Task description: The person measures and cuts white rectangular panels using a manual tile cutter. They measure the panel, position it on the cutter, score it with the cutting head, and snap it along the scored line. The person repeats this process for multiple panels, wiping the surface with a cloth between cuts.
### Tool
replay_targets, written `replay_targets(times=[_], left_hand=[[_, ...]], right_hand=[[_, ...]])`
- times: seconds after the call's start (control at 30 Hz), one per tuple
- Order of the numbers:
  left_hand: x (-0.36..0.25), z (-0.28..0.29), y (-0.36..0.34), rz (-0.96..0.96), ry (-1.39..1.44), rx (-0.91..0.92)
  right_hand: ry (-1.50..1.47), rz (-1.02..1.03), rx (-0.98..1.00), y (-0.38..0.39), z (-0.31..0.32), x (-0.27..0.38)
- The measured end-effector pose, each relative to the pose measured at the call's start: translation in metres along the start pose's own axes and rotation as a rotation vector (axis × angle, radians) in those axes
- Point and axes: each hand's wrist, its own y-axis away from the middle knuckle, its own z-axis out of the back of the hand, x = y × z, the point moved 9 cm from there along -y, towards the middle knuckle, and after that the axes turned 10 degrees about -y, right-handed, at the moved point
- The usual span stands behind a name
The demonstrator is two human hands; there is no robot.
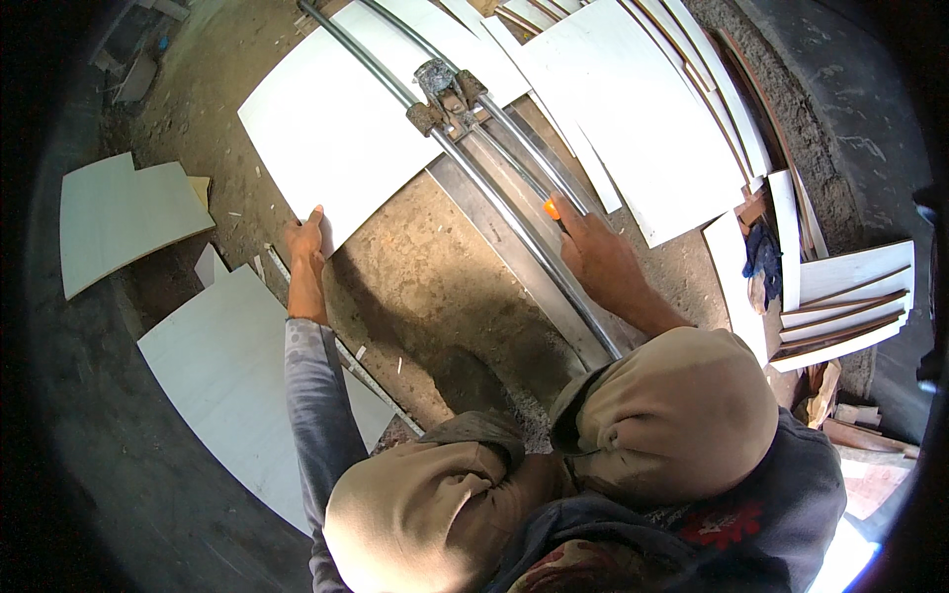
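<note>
A manual tile cutter (480,217) with two steel rails lies slantwise before me on the floor. A large white tile (336,124) rests across its far part, passing under the rails. My left hand (306,245) holds the tile's near left corner, thumb on top and the other fingers mostly hidden. The cutter's worn carriage (442,91) sits over the tile's near edge. From it a metal handle (512,164) runs back toward me, ending in an orange grip (552,209). My right hand (599,255) is closed around that grip, between the rails and my right knee.
More white tiles (633,109) lie to the right, with a leaning stack of narrow cut strips (850,306) nearer me. Cut tile pieces (227,366) lie on the left. A dark blue cloth (761,259) hangs by the strips. Small white offcuts litter the dusty floor (435,267).
</note>
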Motion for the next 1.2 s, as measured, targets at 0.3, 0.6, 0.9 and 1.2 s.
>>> replay_targets(times=[0.3, 0.6, 0.9, 1.2], left_hand=[[0.003, -0.004, -0.013, -0.042, 0.001, 0.041], [-0.003, -0.005, -0.022, -0.139, -0.026, 0.08], [0.011, -0.001, -0.032, -0.126, 0.029, -0.038], [0.0, 0.004, -0.028, -0.199, -0.022, -0.049]], right_hand=[[-0.076, -0.01, -0.002, 0.002, 0.0, -0.001], [0.065, 0.208, -0.182, 0.003, -0.009, -0.003], [-0.044, 0.335, -0.277, -0.121, -0.006, 0.036], [-0.074, 0.436, -0.346, -0.423, 0.014, 0.184]])
